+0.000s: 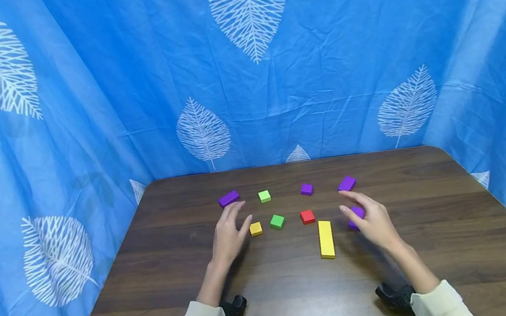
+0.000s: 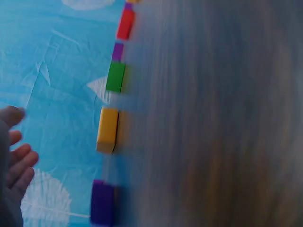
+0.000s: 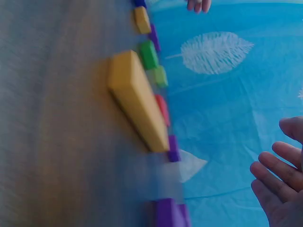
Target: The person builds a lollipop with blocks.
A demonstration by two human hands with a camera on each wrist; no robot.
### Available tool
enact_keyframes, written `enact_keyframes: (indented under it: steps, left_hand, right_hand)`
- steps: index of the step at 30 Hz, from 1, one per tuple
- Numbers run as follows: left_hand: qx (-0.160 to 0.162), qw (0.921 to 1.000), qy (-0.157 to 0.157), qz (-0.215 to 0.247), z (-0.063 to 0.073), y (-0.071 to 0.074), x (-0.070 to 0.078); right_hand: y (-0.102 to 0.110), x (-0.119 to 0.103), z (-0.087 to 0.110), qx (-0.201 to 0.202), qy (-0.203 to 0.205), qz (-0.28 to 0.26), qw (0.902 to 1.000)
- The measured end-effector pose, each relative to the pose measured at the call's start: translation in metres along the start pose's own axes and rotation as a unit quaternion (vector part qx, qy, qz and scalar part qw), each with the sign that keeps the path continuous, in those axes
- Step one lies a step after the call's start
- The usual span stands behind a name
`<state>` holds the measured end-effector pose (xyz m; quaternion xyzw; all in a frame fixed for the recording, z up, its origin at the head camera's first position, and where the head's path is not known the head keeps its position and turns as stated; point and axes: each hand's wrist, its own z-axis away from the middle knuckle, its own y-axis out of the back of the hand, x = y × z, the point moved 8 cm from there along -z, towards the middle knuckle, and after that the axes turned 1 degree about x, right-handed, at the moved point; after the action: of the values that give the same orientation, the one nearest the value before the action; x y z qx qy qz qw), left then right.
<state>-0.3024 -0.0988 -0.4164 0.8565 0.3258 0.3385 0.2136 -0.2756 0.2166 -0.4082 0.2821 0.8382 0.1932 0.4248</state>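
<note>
My left hand (image 1: 228,237) hovers over the left of the table, fingers relaxed and holding nothing. Its fingertips overlap a purple block (image 1: 228,198) in the head view, and its thumb is beside a small orange-yellow block (image 1: 256,229). My right hand (image 1: 371,219) is also bare, fingers loosely extended, and partly hides a purple block (image 1: 356,217). Another purple block (image 1: 347,183) lies just beyond its fingertips. Between the hands are a green block (image 1: 277,221), a red block (image 1: 308,216) and a long yellow block (image 1: 326,240).
A light green block (image 1: 264,196) and a small purple block (image 1: 306,189) lie in the farther row. Everything sits on a dark wooden table (image 1: 286,307). Behind and at both sides hangs a blue curtain (image 1: 317,59) with white leaf prints. Each wrist wears a black strap-on device (image 1: 235,309).
</note>
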Motion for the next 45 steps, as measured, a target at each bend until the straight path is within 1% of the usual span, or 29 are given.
enact_keyframes:
  steps: [4,7,10,13,18,21,24,29,33,37,40,45]
  left_hand:
    - [-0.035,0.9991,-0.005,-0.025,0.009,-0.013,-0.005]
    - [-0.056,0.997,-0.024,-0.048,0.014,-0.021,-0.007]
    - [-0.072,0.9946,-0.041,-0.063,0.019,-0.027,-0.008]
    - [-0.087,0.9924,-0.046,-0.074,0.023,-0.032,-0.01]
    - [-0.105,0.9898,-0.048,-0.084,0.027,-0.039,-0.013]
    - [-0.109,0.9891,-0.048,-0.086,0.028,-0.04,-0.014]
    - [-0.111,0.9883,-0.05,-0.091,0.029,-0.041,-0.015]
    - [-0.116,0.9873,-0.055,-0.095,0.03,-0.041,-0.015]
    - [-0.117,0.9882,-0.06,-0.079,0.031,-0.041,-0.012]
    - [-0.112,0.9914,-0.055,-0.039,0.032,-0.041,-0.007]
    - [-0.103,0.9934,-0.049,-0.008,0.035,-0.042,-0.001]
    - [-0.078,0.9942,-0.055,0.048,0.039,-0.044,0.014]
  right_hand:
    - [-0.017,0.004,0.014,-0.025,-0.019,-0.036,0.9989]
    - [-0.032,0.008,0.022,-0.049,-0.029,-0.077,0.9954]
    - [-0.044,0.013,0.029,-0.064,-0.043,-0.113,0.9906]
    - [-0.052,0.018,0.033,-0.072,-0.051,-0.123,0.9884]
    - [-0.059,0.019,0.038,-0.08,-0.031,-0.091,0.9922]
    - [-0.06,0.019,0.041,-0.075,-0.014,-0.055,0.9956]
    - [-0.06,0.021,0.044,-0.074,-0.008,-0.024,0.9969]
    - [-0.06,0.022,0.046,-0.077,0.0,-0.011,0.9969]
    - [-0.06,0.019,0.048,-0.069,0.013,-0.003,0.9975]
    - [-0.062,0.015,0.051,-0.066,0.026,0.004,0.9975]
    - [-0.065,0.009,0.054,-0.068,0.033,-0.004,0.9971]
    - [-0.071,-0.005,0.059,-0.07,0.054,-0.024,0.9958]
